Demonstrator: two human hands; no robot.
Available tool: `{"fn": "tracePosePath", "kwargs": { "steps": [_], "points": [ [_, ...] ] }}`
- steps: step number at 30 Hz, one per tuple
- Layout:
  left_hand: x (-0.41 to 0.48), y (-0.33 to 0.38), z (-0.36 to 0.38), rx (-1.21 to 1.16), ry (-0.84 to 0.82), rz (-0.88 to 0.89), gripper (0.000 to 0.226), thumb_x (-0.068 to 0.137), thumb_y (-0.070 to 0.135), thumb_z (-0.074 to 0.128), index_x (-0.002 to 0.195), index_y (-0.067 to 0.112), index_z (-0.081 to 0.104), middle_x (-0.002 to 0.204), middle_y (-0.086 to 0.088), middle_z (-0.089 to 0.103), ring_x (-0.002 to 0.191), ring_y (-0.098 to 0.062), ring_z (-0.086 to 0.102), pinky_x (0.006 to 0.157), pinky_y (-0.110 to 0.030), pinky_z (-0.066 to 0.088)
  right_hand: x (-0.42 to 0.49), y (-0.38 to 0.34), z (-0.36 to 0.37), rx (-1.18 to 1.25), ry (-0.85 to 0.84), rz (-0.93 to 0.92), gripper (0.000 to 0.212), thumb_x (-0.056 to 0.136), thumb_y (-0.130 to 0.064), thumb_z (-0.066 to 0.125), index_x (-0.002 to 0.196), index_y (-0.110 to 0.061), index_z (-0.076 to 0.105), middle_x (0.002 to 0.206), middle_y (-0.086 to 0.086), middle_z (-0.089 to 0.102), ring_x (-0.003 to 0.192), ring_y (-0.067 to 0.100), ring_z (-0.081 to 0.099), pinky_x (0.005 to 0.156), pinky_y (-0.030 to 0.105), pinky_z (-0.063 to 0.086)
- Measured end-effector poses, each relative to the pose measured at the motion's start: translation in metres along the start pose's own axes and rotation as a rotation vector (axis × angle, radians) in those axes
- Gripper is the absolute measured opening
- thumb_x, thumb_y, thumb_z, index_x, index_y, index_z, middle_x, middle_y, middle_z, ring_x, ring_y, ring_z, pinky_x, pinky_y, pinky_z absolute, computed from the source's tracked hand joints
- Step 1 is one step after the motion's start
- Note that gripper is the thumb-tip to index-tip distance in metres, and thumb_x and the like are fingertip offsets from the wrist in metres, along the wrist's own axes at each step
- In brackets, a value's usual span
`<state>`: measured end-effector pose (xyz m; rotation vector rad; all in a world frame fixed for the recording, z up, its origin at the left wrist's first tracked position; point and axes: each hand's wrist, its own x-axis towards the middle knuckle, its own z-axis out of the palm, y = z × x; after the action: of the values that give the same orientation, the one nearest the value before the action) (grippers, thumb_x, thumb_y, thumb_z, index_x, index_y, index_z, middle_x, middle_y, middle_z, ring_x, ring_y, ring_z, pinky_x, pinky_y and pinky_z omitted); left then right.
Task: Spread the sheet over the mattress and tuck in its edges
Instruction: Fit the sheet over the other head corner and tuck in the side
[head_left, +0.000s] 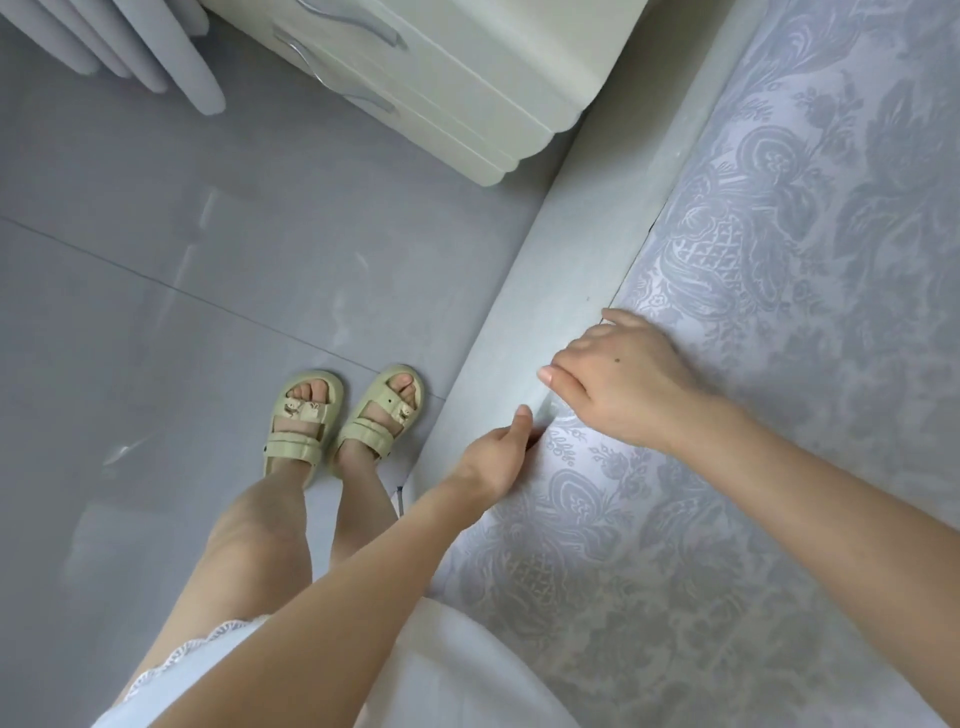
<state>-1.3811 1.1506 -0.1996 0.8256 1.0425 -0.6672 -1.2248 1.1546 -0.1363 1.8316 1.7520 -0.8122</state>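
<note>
A pale sheet with a grey floral pattern lies flat over the mattress on the right. Its left edge runs along the plain grey bed frame rail. My left hand reaches down at that edge, fingers pushed into the gap between sheet and rail, thumb up. My right hand rests palm down on the sheet just beyond, fingers curled over the edge at the gap. What the fingers hold inside the gap is hidden.
A cream nightstand with curved handles stands against the rail at the top. Grey curtain folds hang at the top left. My feet in pale sandals stand on the grey tiled floor beside the bed.
</note>
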Motion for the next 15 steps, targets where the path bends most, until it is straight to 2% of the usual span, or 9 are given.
{"fn": "tracePosePath", "kwargs": {
  "steps": [2, 4, 7, 10, 11, 12, 13, 15],
  "points": [
    [0.005, 0.001, 0.003, -0.062, -0.050, 0.012, 0.062, 0.095, 0.057, 0.012, 0.128, 0.030, 0.058, 0.137, 0.005, 0.054, 0.131, -0.016, 0.044, 0.111, -0.028, 0.026, -0.014, -0.008, 0.007, -0.046, -0.094, -0.033, 0.074, 0.086, -0.047, 0.002, 0.085, -0.021, 0.071, 0.083, -0.003, 0.071, 0.093, 0.021, 0.062, 0.112, 0.041, 0.017],
    [0.007, 0.006, 0.009, -0.106, -0.114, 0.003, 0.063, 0.096, 0.057, 0.011, 0.134, 0.029, 0.052, 0.142, 0.004, 0.048, 0.136, -0.015, 0.038, 0.116, -0.031, 0.021, -0.016, -0.009, 0.005, -0.106, -0.169, -0.044, 0.079, 0.085, -0.048, -0.004, 0.091, -0.024, 0.071, 0.087, -0.006, 0.070, 0.098, 0.017, 0.059, 0.113, 0.040, 0.008],
    [0.005, 0.017, 0.022, -0.150, -0.226, -0.008, 0.058, 0.098, 0.054, 0.009, 0.145, 0.029, 0.033, 0.149, 0.002, 0.036, 0.138, -0.017, 0.032, 0.112, -0.031, 0.023, -0.008, -0.014, -0.002, -0.174, -0.324, -0.038, 0.072, 0.094, -0.049, 0.002, 0.101, -0.024, 0.069, 0.103, -0.006, 0.068, 0.108, 0.014, 0.055, 0.112, 0.040, 0.011],
    [0.008, 0.015, 0.017, -0.132, -0.287, -0.010, 0.057, 0.096, 0.056, 0.014, 0.134, 0.029, 0.046, 0.130, -0.001, 0.052, 0.123, -0.020, 0.046, 0.098, -0.028, 0.033, 0.015, -0.024, -0.001, -0.214, -0.538, -0.018, 0.067, 0.099, -0.049, 0.007, 0.112, -0.017, 0.065, 0.121, 0.003, 0.064, 0.120, 0.018, 0.050, 0.111, 0.041, 0.014],
    [0.009, 0.009, 0.011, -0.142, -0.307, -0.021, 0.058, 0.093, 0.060, 0.014, 0.127, 0.030, 0.051, 0.124, 0.002, 0.053, 0.117, -0.017, 0.048, 0.099, -0.027, 0.033, 0.021, -0.027, 0.002, -0.234, -0.604, -0.004, 0.068, 0.099, -0.049, 0.006, 0.114, -0.016, 0.064, 0.124, 0.005, 0.062, 0.123, 0.018, 0.048, 0.112, 0.041, 0.012],
    [0.008, 0.001, 0.004, -0.175, -0.309, -0.023, 0.062, 0.093, 0.061, 0.014, 0.127, 0.029, 0.054, 0.126, 0.006, 0.054, 0.119, -0.015, 0.048, 0.105, -0.029, 0.033, 0.026, -0.030, 0.006, -0.252, -0.647, 0.000, 0.069, 0.099, -0.049, 0.004, 0.117, -0.016, 0.062, 0.127, 0.005, 0.060, 0.126, 0.018, 0.045, 0.112, 0.041, 0.010],
    [0.006, -0.007, -0.002, -0.233, -0.274, -0.007, 0.062, 0.096, 0.059, 0.014, 0.126, 0.027, 0.057, 0.129, 0.008, 0.056, 0.120, -0.013, 0.049, 0.109, -0.032, 0.032, 0.031, -0.032, 0.010, -0.270, -0.685, 0.010, 0.070, 0.099, -0.050, 0.003, 0.119, -0.016, 0.061, 0.130, 0.005, 0.058, 0.129, 0.018, 0.043, 0.112, 0.042, 0.009],
    [-0.002, -0.024, -0.013, -0.343, -0.085, 0.050, 0.055, 0.100, 0.049, 0.020, 0.110, 0.025, 0.068, 0.123, 0.004, 0.063, 0.114, -0.012, 0.056, 0.108, -0.032, 0.036, 0.040, -0.033, 0.018, -0.276, -0.757, 0.050, 0.071, 0.098, -0.052, 0.002, 0.124, -0.017, 0.058, 0.136, 0.005, 0.054, 0.134, 0.019, 0.037, 0.112, 0.042, 0.008]
  ]
}}
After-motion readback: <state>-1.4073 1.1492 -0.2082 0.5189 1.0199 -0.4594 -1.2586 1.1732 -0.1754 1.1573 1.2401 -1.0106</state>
